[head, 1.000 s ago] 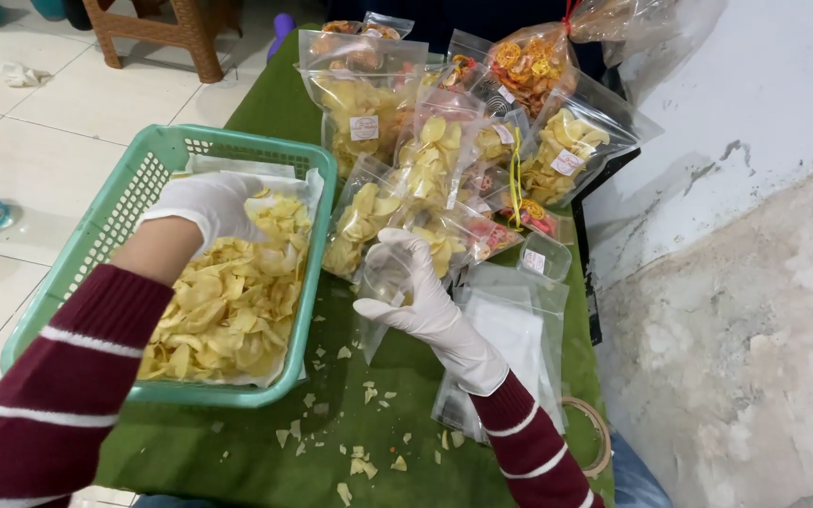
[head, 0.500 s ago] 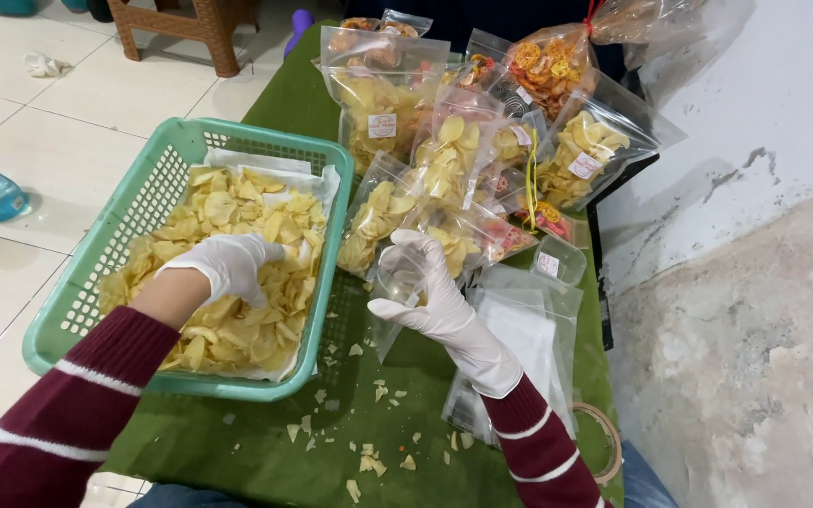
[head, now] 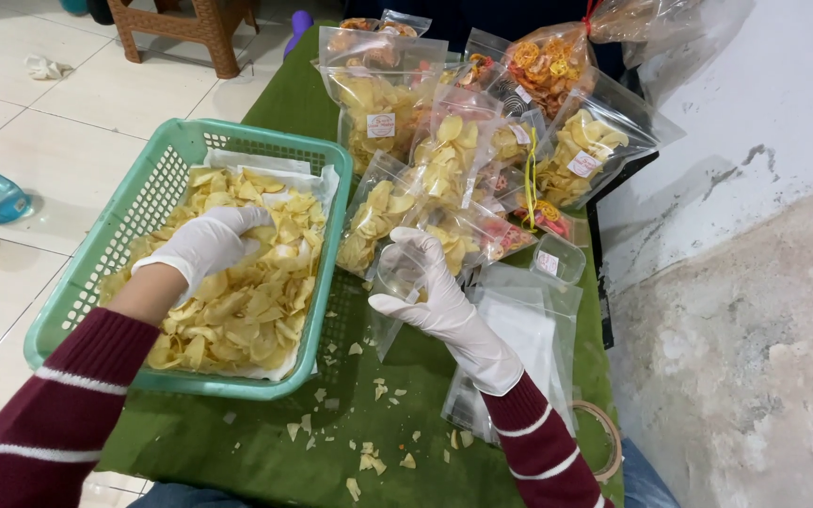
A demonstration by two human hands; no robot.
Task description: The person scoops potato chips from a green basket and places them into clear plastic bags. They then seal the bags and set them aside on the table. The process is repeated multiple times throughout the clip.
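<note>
Two white-gloved hands work over a table draped in green cloth [head: 237, 442], where the left hand [head: 207, 243] is pressed palm-down into a heap of pale yellow chips [head: 237, 301], fingers curled into the pile as if gathering a handful, though what it has hold of is hidden beneath the glove. The chips fill a paper-lined, teal plastic mesh basket [head: 77, 282] at the table's left edge. Just beside it, the right hand [head: 430, 296] closes around the mouth of a small clear plastic bag [head: 397, 277], held upright and, as far as can be seen, empty or nearly so. Behind it, roughly a dozen filled and labelled clear packets of chips [head: 425, 160] are stacked against the far end, suggesting much of the packing is done. A flat stack of unused clear bags [head: 529, 329] lies under the right wrist and the basket remains well stocked, so plenty appears left. Broken crumbs [head: 369, 456] dot the cloth nearby.
</note>
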